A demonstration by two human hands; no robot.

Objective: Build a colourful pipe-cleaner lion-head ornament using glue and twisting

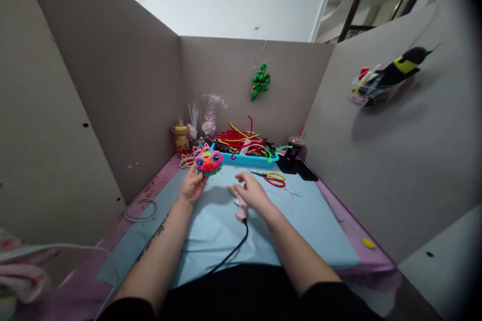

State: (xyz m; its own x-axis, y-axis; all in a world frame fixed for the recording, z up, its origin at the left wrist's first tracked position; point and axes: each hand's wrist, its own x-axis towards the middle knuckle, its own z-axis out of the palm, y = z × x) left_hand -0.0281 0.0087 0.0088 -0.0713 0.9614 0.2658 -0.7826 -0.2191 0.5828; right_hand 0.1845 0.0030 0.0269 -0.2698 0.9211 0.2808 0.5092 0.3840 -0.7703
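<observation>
My left hand [192, 185] is closed on a fuzzy multicoloured pipe-cleaner face [208, 161] with pink, orange and teal rings, held up above the light blue mat [301, 230]. My right hand [251, 191] rests on a pink glue gun [241, 206] that lies on the mat, fingers curled over it. A black cord [233, 251] runs from the gun toward me.
A blue tray [248, 159] piled with red, green and yellow pipe cleaners stands at the back. Red and yellow scissors [274, 178] lie beside it. A dark cup [293, 150], a small jar [181, 139] and a green hanging ornament [260, 81] are near the grey cardboard walls. A white loop [140, 209] lies at left.
</observation>
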